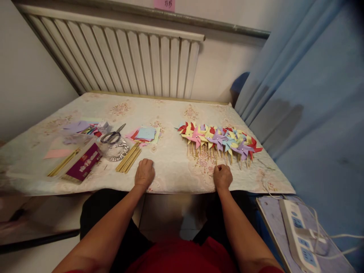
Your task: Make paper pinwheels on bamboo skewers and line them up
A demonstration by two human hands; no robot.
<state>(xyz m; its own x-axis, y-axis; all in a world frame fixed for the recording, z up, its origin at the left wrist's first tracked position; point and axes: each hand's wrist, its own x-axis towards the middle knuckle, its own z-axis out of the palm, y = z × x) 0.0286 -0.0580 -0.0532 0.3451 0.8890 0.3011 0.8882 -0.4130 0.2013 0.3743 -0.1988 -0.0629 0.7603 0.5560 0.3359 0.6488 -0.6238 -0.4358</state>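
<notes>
Many pinwheels (pixel 218 139) overlap, so their exact number is unclear.

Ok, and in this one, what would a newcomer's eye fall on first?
Most likely the crowded multicoloured pinwheels on the right of the flowered tablecloth, just beyond the curled right hand. Next, perhaps, the purple-fronted box at the left, with a bundle of sticks lying between it and the left hand.
</notes>
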